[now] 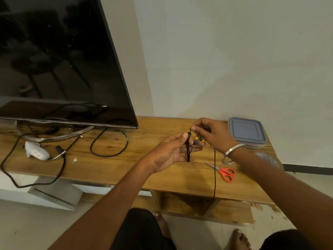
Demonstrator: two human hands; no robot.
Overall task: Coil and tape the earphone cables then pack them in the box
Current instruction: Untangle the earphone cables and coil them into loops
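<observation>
Pale wall and floor surround a long wooden desk seen from above. Largest on it is a dark television, filling the left half, its curved stand and loose black power cables spread beneath. Bare wood lies open between those cables and the desk's right end. At the far right corner, close to the edge, sits a closed grey-lidded plastic box. Nearer the front edge lie red-handled scissors, blades pointing left, and a roll of clear tape partly hidden by the right forearm. A white glue gun lies at the left. Above the desk's middle, the left hand grips a partly coiled black earphone cable between thumb and fingers. The right hand, just beside it, pinches the cable's top. One strand hangs straight down past the front edge.
</observation>
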